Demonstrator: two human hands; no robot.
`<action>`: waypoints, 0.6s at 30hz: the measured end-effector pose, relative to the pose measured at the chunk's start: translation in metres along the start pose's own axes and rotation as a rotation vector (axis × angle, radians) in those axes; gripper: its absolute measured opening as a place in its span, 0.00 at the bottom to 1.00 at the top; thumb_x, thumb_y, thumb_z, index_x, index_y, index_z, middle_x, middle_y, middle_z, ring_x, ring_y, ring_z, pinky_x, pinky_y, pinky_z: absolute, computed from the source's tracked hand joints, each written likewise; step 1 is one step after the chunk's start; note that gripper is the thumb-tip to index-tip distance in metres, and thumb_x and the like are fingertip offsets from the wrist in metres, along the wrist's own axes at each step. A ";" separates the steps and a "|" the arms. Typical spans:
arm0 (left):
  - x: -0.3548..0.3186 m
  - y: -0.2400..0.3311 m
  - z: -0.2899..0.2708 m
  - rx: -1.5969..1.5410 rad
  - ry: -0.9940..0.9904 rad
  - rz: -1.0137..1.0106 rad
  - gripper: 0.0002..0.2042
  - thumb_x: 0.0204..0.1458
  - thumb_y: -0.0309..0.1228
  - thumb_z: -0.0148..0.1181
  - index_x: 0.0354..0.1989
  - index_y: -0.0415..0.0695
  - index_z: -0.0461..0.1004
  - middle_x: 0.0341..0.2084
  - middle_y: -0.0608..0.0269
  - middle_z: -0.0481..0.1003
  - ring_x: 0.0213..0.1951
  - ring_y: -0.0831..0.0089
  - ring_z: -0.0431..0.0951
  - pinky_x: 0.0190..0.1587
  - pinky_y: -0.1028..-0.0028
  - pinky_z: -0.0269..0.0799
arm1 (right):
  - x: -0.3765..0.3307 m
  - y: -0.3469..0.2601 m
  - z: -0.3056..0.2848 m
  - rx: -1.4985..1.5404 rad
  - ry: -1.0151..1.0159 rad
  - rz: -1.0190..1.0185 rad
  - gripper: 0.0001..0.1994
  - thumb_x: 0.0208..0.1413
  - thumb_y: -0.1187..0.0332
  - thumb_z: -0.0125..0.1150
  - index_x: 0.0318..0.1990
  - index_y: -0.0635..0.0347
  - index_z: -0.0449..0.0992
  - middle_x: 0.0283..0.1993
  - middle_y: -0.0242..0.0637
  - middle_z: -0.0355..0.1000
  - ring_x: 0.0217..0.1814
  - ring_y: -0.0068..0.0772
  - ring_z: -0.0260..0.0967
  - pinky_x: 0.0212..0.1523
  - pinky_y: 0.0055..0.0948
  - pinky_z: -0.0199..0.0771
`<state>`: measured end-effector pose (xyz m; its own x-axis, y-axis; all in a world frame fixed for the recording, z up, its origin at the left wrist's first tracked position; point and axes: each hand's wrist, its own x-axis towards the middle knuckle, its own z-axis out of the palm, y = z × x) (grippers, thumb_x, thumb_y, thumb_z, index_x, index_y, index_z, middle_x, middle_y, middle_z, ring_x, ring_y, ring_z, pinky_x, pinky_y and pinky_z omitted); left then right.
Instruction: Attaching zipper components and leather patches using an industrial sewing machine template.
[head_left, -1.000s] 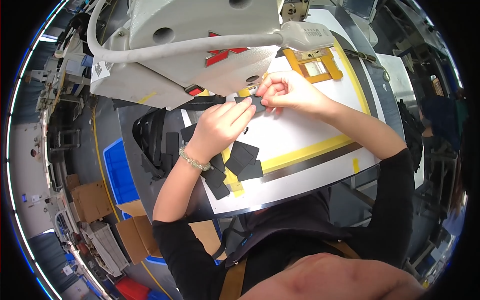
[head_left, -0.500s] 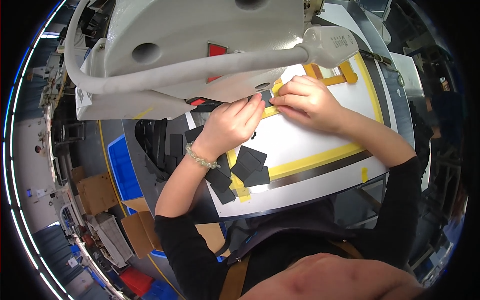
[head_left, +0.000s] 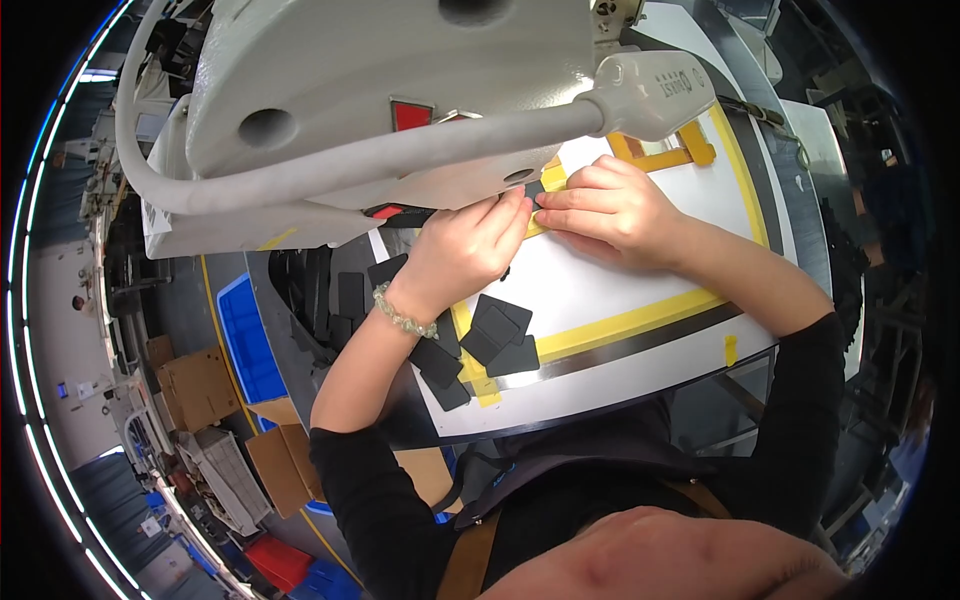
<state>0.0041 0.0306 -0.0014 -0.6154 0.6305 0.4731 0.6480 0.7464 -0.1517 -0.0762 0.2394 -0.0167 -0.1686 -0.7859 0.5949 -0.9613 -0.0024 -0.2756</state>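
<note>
My left hand (head_left: 468,250) and my right hand (head_left: 610,208) meet fingertip to fingertip under the grey-white machine head (head_left: 400,110). Together they press a small black fabric piece (head_left: 536,190) onto the white table (head_left: 640,290); most of that piece is hidden by my fingers. A bead bracelet (head_left: 405,315) sits on my left wrist. Several loose black fabric pieces (head_left: 495,335) lie by my left forearm, over a yellow tape line (head_left: 620,322).
A bent grey arm of the machine (head_left: 380,160) crosses above my hands. More black pieces are stacked left of the table (head_left: 335,295). A blue bin (head_left: 245,340) and cardboard boxes (head_left: 195,385) stand on the floor at the left.
My view has moved closer, so the machine head fills more of the top. Both hands have slid further under it with the black piece.
</note>
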 end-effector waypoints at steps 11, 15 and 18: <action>-0.001 0.001 -0.001 -0.027 -0.046 -0.046 0.14 0.39 0.23 0.60 0.37 0.39 0.77 0.40 0.61 0.76 0.30 0.74 0.74 0.32 0.76 0.73 | -0.001 -0.002 -0.003 0.053 -0.021 0.067 0.12 0.37 0.76 0.65 0.34 0.59 0.75 0.29 0.30 0.73 0.30 0.29 0.66 0.32 0.27 0.64; -0.004 -0.002 -0.003 -0.122 -0.023 -0.056 0.16 0.38 0.23 0.59 0.40 0.40 0.77 0.40 0.62 0.76 0.32 0.72 0.74 0.34 0.75 0.73 | 0.002 -0.004 -0.005 0.097 0.009 0.136 0.11 0.39 0.76 0.62 0.34 0.58 0.72 0.25 0.29 0.69 0.29 0.31 0.65 0.33 0.29 0.64; -0.005 -0.001 -0.004 -0.162 -0.042 -0.080 0.16 0.37 0.24 0.59 0.40 0.41 0.77 0.40 0.62 0.76 0.33 0.71 0.74 0.36 0.75 0.74 | 0.001 -0.005 -0.004 0.117 -0.008 0.153 0.11 0.37 0.79 0.63 0.32 0.60 0.72 0.29 0.33 0.70 0.29 0.33 0.66 0.32 0.29 0.64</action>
<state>0.0077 0.0257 -0.0003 -0.6840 0.5815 0.4405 0.6580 0.7525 0.0282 -0.0725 0.2415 -0.0119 -0.3085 -0.7873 0.5338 -0.8927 0.0458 -0.4483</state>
